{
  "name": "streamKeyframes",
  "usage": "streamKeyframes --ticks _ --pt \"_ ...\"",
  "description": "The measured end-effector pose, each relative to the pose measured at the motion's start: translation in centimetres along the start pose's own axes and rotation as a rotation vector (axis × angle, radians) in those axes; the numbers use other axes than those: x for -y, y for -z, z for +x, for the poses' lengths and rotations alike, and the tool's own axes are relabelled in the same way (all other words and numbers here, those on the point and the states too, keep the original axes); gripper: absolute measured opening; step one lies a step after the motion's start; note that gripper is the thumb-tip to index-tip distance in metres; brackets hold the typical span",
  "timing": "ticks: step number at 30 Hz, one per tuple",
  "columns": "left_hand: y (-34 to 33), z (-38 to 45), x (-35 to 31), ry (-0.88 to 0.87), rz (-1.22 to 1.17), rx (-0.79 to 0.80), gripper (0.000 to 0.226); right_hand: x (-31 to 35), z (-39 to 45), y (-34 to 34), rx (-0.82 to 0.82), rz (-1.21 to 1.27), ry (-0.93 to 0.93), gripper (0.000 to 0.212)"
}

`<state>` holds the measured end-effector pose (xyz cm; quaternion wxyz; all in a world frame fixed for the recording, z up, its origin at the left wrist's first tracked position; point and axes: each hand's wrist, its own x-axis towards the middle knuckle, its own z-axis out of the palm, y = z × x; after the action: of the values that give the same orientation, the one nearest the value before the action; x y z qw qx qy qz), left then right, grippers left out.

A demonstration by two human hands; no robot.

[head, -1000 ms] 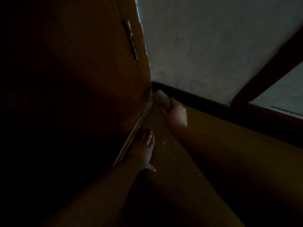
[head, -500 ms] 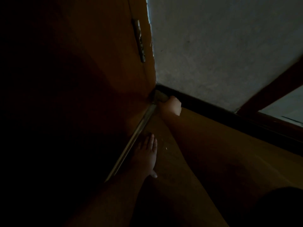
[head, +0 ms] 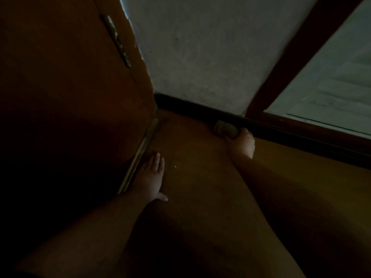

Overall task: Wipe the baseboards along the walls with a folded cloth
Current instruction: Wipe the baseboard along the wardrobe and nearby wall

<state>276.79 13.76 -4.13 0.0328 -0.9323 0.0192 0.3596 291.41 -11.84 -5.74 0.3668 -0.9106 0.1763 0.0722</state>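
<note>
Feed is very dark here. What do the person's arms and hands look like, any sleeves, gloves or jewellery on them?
Both forearms show bare as far as the frame reaches: no sleeves in view. The left hand and right hand wear no gloves. No rings, watch or bracelet can be made out, though the dim light could hide small items.

I see a brown wooden door [head: 70, 87] at left with a metal hinge [head: 118, 41], a grey plaster wall [head: 200, 53] beyond, brown floor [head: 200, 187] below.
</note>
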Motion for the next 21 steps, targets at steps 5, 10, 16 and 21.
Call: streamKeyframes --ticks 5,10,16,21 --pt "0.4 0.0 -0.3 0.011 0.053 0.015 0.136 -4.7 -0.1 4.4 -0.115 -0.013 -0.076 0.047" --pt "0.7 0.0 -0.8 0.028 0.047 0.043 0.136 -6.1 -1.1 5.9 -0.202 -0.001 -0.184 0.057" --pt "0.8 0.3 -0.6 0.036 0.035 0.056 0.137 -1.5 -2.6 1.5 -0.099 0.027 0.032 0.054" --pt "0.5 0.5 -0.6 0.053 0.032 0.044 0.138 6.1 -4.3 -4.4 0.054 0.079 0.207 0.053"
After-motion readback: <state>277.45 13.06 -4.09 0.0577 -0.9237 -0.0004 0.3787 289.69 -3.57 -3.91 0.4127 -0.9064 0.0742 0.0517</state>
